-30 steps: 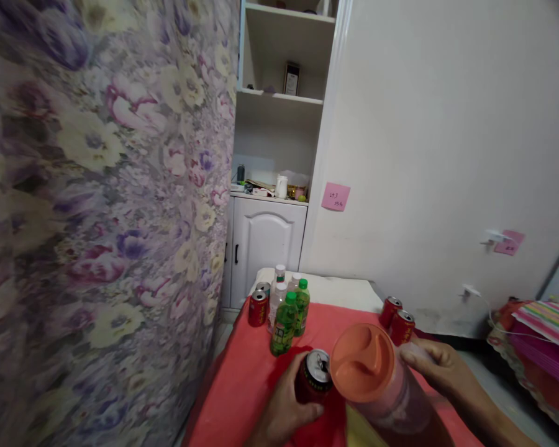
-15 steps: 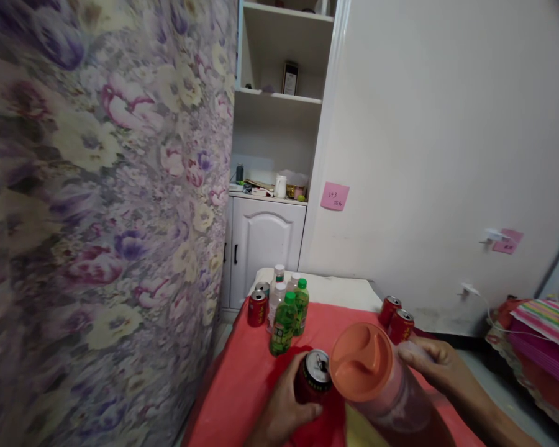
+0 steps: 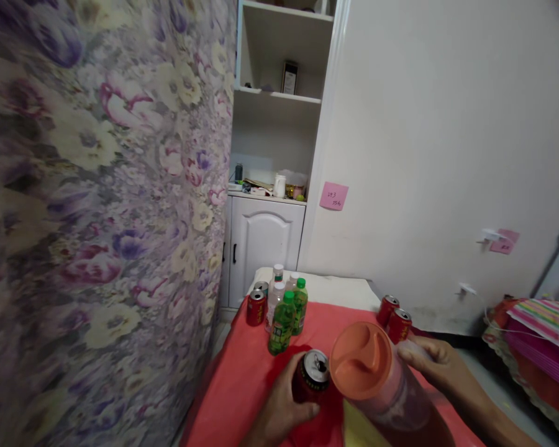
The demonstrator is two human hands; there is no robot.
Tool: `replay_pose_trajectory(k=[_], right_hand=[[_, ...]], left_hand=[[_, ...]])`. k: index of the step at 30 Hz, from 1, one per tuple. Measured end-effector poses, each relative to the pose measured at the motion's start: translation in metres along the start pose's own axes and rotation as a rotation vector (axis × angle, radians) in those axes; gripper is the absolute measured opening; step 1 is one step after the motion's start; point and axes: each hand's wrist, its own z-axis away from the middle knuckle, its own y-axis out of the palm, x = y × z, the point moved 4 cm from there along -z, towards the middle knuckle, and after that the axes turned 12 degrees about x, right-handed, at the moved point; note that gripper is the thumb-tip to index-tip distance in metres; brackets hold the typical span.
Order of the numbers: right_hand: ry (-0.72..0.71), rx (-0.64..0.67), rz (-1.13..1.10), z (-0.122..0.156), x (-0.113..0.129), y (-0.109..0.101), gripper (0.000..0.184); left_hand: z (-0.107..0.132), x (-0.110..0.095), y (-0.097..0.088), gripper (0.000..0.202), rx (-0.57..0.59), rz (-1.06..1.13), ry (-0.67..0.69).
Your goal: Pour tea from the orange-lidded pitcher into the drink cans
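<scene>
It looked like a room in a home. A big flowery curtain [image 3: 107,205] hung on the left, and a white cupboard [image 3: 268,248] with little things [image 3: 280,186] on its shelves [image 3: 300,98] stood at the back. There was a red tablecloth [image 3: 242,379] and, on the right, a stripy cloth [image 3: 547,316].
</scene>
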Motion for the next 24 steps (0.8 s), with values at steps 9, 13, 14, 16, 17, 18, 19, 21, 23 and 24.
replay_pose_trajectory(k=[9, 13, 14, 16, 17, 18, 19, 21, 23, 24], right_hand=[[0.013, -0.027, 0.039, 0.0004, 0.0, -0.0012, 0.058], [0.008, -0.035, 0.029, 0.0015, 0.0021, -0.0018, 0.058], [0.009, -0.036, 0.029, 0.0017, 0.0028, -0.0017, 0.058], [0.014, -0.034, 0.035, 0.0021, 0.0034, -0.0014, 0.059], [0.014, -0.035, 0.037, 0.0022, 0.0033, -0.0014, 0.059], [0.015, -0.037, 0.037, 0.0023, 0.0027, -0.0015, 0.059], [0.016, -0.04, 0.034, 0.0023, 0.0016, -0.0018, 0.059], [0.008, -0.052, 0.021, 0.0021, -0.001, -0.0035, 0.058], [-0.005, -0.055, 0.015, 0.0016, -0.0034, -0.006, 0.056], [-0.007, -0.038, 0.02, 0.0011, -0.0043, -0.0068, 0.054]], left_hand=[[-0.0013, 0.006, -0.0011, 0.088, 0.001, -0.059, -0.022], [-0.0009, 0.0031, 0.0007, 0.084, 0.007, -0.045, -0.017], [-0.0009, 0.0026, 0.0012, 0.083, 0.01, -0.046, -0.02], [-0.0009, 0.0026, 0.0016, 0.081, 0.014, -0.056, -0.029], [-0.001, 0.0029, 0.0015, 0.081, 0.013, -0.06, -0.031], [-0.0011, 0.0032, 0.0014, 0.081, 0.012, -0.063, -0.03], [-0.0012, 0.0036, 0.0014, 0.082, 0.013, -0.062, -0.028], [-0.0015, 0.0043, 0.0016, 0.083, 0.018, -0.053, -0.026], [-0.002, 0.0044, 0.0022, 0.082, 0.025, -0.045, -0.029], [-0.0022, 0.0042, 0.0026, 0.082, 0.028, -0.045, -0.03]])
